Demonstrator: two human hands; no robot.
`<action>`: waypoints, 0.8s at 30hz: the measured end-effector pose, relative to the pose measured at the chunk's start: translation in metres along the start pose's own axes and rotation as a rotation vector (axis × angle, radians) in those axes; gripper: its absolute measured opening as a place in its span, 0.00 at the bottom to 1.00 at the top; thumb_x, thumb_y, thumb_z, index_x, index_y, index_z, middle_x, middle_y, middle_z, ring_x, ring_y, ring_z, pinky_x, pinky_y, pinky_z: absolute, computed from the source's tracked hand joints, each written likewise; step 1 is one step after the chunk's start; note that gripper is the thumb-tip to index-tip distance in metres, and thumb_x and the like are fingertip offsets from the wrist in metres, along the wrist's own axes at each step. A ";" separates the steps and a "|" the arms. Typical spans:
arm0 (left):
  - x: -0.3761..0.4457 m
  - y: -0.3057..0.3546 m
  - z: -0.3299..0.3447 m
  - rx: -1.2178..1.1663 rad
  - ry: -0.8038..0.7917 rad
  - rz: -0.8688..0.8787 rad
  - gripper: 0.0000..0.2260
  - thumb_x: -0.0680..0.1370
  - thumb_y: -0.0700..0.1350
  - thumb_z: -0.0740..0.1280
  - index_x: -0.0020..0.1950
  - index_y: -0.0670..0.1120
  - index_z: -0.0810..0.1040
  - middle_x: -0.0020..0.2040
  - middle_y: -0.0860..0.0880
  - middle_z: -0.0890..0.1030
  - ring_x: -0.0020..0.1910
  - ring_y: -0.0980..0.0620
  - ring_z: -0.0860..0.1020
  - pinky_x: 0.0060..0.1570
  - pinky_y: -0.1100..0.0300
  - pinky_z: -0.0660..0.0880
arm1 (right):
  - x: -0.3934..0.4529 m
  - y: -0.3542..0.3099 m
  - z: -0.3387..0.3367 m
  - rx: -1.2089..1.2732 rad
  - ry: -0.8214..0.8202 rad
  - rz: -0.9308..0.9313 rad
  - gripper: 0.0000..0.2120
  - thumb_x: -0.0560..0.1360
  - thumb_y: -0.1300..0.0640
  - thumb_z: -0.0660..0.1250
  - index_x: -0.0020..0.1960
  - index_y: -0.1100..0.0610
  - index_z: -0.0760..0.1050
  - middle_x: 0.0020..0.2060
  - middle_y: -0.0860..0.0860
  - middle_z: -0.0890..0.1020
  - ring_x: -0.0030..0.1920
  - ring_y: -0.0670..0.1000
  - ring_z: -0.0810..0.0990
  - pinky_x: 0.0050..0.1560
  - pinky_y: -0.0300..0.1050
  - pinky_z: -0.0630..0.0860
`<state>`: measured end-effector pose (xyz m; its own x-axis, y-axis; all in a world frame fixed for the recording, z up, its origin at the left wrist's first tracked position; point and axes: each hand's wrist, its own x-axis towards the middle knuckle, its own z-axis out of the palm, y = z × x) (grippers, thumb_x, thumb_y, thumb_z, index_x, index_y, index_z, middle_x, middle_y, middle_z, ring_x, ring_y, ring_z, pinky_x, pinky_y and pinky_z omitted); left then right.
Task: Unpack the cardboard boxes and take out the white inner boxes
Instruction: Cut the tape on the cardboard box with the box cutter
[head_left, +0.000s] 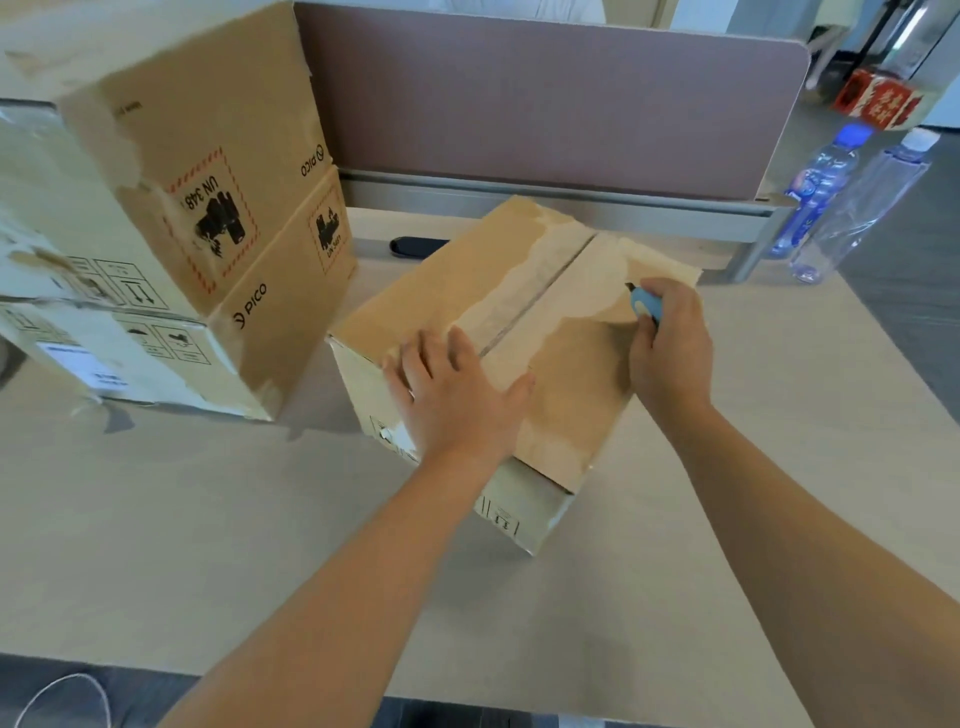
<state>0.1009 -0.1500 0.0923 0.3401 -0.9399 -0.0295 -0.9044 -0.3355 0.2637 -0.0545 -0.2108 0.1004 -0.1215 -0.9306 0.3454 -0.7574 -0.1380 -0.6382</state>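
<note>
Closed cardboard box (519, 332) on the desk (208, 519), centre, top seam taped | left hand (457, 395) spread flat on its lid, gripping nothing | right hand (670, 343) closed around a blue cutter (645, 302), tip at the lid's far right edge | two stacked boxes (208, 208) at left | two water bottles (841, 202) far right.

We see a tan cardboard box (498, 332) with pale torn strips along its seam. At nine o'clock, stacked tan boxes (208, 218) carry black print and red-hatched diamond labels. The knife (647, 304) is light blue. The table (208, 519) is pale beige, the partition (545, 98) dusty mauve, one bottle (821, 192) blue-capped.
</note>
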 end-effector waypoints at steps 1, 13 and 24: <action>-0.005 0.007 0.002 -0.015 0.009 -0.020 0.38 0.76 0.66 0.53 0.77 0.45 0.48 0.77 0.44 0.49 0.75 0.45 0.43 0.72 0.47 0.37 | -0.002 0.000 -0.003 0.040 0.010 0.010 0.16 0.78 0.65 0.55 0.66 0.61 0.66 0.63 0.55 0.72 0.60 0.55 0.72 0.54 0.36 0.63; 0.029 -0.018 -0.029 0.229 -0.131 0.431 0.38 0.72 0.69 0.54 0.76 0.51 0.50 0.77 0.48 0.48 0.76 0.45 0.46 0.72 0.47 0.47 | -0.076 -0.033 -0.004 0.361 0.000 0.011 0.14 0.77 0.66 0.57 0.62 0.59 0.69 0.53 0.44 0.71 0.48 0.42 0.69 0.44 0.26 0.64; 0.009 0.012 -0.008 0.222 -0.097 0.249 0.40 0.72 0.72 0.48 0.77 0.50 0.47 0.77 0.44 0.47 0.75 0.43 0.46 0.70 0.41 0.44 | -0.036 0.000 -0.027 0.037 -0.068 -0.086 0.16 0.77 0.66 0.56 0.65 0.62 0.67 0.62 0.57 0.73 0.57 0.57 0.74 0.51 0.41 0.64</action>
<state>0.0948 -0.1618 0.1034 0.0850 -0.9927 -0.0851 -0.9942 -0.0901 0.0590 -0.0670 -0.1678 0.1063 -0.0125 -0.9353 0.3536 -0.7390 -0.2295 -0.6334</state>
